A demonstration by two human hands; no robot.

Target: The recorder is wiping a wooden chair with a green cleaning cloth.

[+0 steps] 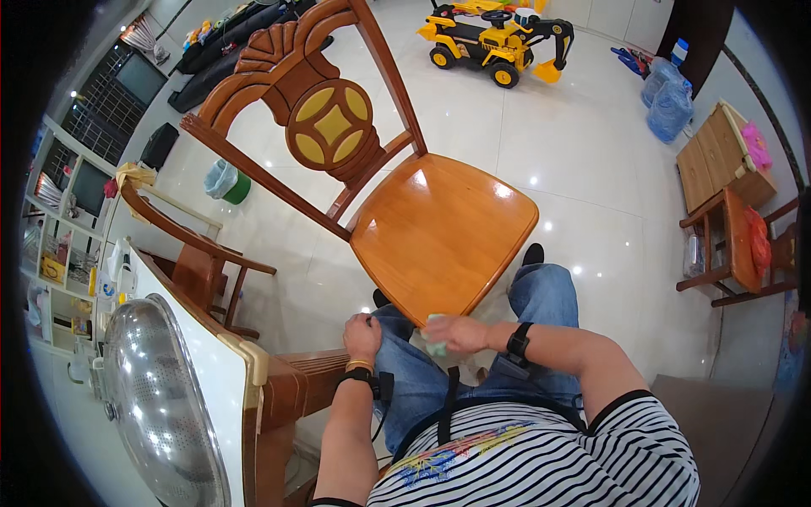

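Note:
A wooden chair (443, 234) stands before me, its glossy orange-brown seat turned towards my knees. Its carved backrest (329, 123) has a round panel with yellow inlays. My right hand (461, 334), slightly blurred, holds a pale green cloth (436, 348) at the seat's near corner. Resting on my left thigh, my left hand (362, 337) has curled fingers. A small dark spot shows by its thumb; I cannot tell whether it holds anything.
Left of me is a white-topped table (218, 374) with a padded corner and a perforated metal dome cover (158, 393). An armchair (203, 253) stands beyond it. Further off are a green bin (237, 189), a yellow toy excavator (497, 44) and a small wooden chair (741, 244).

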